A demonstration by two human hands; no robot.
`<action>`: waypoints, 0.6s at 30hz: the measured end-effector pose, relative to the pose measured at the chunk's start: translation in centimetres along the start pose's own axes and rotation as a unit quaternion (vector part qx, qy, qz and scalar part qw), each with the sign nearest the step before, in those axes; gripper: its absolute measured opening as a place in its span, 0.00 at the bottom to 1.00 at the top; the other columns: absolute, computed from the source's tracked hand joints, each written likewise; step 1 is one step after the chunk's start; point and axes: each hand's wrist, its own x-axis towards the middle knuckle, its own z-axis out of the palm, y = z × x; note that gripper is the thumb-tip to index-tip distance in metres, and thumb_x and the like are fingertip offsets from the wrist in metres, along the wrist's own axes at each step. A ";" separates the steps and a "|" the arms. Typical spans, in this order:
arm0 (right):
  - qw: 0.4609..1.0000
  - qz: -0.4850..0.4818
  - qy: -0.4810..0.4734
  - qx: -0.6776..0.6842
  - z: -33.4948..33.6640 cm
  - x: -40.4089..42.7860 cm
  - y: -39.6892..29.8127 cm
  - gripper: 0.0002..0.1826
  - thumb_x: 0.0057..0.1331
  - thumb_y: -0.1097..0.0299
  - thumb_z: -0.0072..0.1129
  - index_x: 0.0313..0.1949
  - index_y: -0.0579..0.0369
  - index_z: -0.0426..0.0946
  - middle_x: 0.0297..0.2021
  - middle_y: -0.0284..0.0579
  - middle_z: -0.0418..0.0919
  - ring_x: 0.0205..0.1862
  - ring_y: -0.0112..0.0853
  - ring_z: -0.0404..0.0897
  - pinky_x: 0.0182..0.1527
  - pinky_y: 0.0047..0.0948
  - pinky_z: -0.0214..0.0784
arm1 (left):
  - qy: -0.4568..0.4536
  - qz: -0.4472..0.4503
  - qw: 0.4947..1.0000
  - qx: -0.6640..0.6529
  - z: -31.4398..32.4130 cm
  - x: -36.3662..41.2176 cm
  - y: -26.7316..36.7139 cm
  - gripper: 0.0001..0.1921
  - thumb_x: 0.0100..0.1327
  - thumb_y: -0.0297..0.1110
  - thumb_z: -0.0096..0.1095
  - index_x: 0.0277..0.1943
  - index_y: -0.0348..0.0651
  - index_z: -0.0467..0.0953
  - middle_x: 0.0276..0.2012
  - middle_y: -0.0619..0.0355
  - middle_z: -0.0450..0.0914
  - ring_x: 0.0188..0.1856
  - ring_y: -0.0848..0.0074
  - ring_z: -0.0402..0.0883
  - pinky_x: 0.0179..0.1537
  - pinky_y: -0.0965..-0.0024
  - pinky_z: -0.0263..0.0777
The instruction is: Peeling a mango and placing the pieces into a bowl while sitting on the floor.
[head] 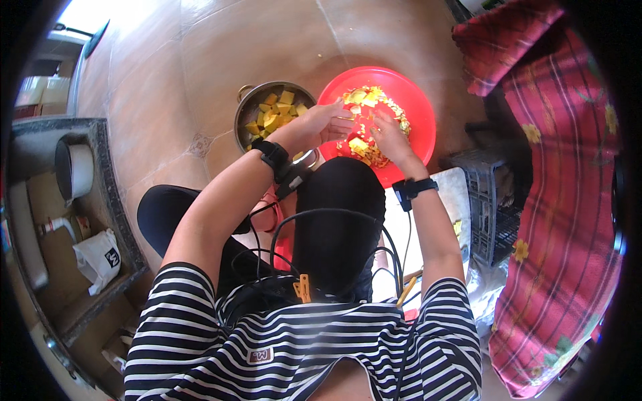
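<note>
A round red plastic tray on the tiled floor holds yellow-orange squash-like scraps, pulp and pale seeds. Over its left side is my left hand, palm partly turned up and fingers extended, with nothing plainly held. My right hand is over the middle of the tray, fingers bent; whether it holds any small bit is not clear. Left of the tray stands a metal pot with yellow chunks that have green rind. A shiny metal rim shows below my left wrist, partly hidden.
A white board lies under my right forearm. At the right are a black plastic crate and a red plaid cloth. Shelves with a white pot stand at the left. Black cables loop over my lap.
</note>
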 end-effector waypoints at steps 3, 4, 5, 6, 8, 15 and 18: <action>0.998 -0.051 0.045 0.018 0.3 -1.0 0.2 0.26 0.62 0.79 0.48 0.61 0.53 0.68 0.58 0.55 0.69 0.60 0.47 0.68 0.62 0.38 0.61 | 0.009 -0.005 0.999 -0.039 0.4 2.1 -0.6 0.30 0.72 0.54 0.39 0.59 0.31 0.66 0.54 0.47 0.75 0.56 0.65 0.74 0.58 0.64 0.68; 0.994 -0.085 0.056 0.034 -0.1 -1.5 -0.8 0.27 0.60 0.81 0.47 0.61 0.53 0.68 0.57 0.54 0.70 0.60 0.46 0.68 0.62 0.38 0.61 | 0.016 -0.015 0.999 -0.038 0.6 2.6 -0.7 0.31 0.72 0.54 0.38 0.59 0.31 0.66 0.53 0.46 0.75 0.54 0.64 0.76 0.57 0.63 0.69; 0.995 -0.081 0.055 0.035 -0.2 -1.9 -1.3 0.27 0.60 0.81 0.47 0.61 0.53 0.68 0.57 0.54 0.70 0.60 0.46 0.68 0.62 0.38 0.61 | 0.016 -0.020 0.999 -0.038 0.7 2.9 -0.9 0.31 0.72 0.54 0.38 0.59 0.31 0.66 0.53 0.46 0.75 0.54 0.64 0.76 0.57 0.63 0.69; 0.994 -0.098 0.032 -0.027 -0.3 -2.1 -1.9 0.29 0.58 0.82 0.48 0.61 0.52 0.68 0.57 0.52 0.71 0.60 0.45 0.69 0.61 0.38 0.61 | -0.026 -0.011 0.997 -0.070 0.5 3.2 -1.0 0.31 0.72 0.55 0.38 0.59 0.32 0.66 0.52 0.46 0.76 0.54 0.64 0.76 0.57 0.63 0.69; 0.988 -0.076 0.020 -0.135 1.1 -2.8 0.0 0.31 0.55 0.84 0.48 0.60 0.50 0.69 0.57 0.47 0.72 0.60 0.41 0.70 0.60 0.37 0.62 | -0.038 -0.020 0.994 -0.096 0.3 3.9 -1.6 0.30 0.72 0.55 0.38 0.59 0.33 0.66 0.50 0.47 0.77 0.51 0.63 0.78 0.56 0.62 0.71; 0.983 -0.150 0.019 -0.105 1.2 -2.1 -2.9 0.27 0.55 0.81 0.50 0.57 0.53 0.70 0.57 0.47 0.71 0.57 0.41 0.71 0.59 0.40 0.63 | -0.013 -0.008 0.991 -0.135 -0.5 3.6 -2.3 0.28 0.71 0.54 0.41 0.57 0.35 0.68 0.50 0.48 0.76 0.51 0.66 0.76 0.57 0.60 0.68; 0.981 -0.089 0.007 -0.169 3.6 -2.6 2.4 0.22 0.55 0.82 0.48 0.51 0.57 0.74 0.52 0.55 0.74 0.54 0.46 0.73 0.56 0.41 0.65 | 0.028 -0.030 0.989 -0.143 0.5 3.1 -1.8 0.27 0.71 0.53 0.43 0.57 0.36 0.68 0.52 0.50 0.74 0.51 0.67 0.75 0.57 0.59 0.67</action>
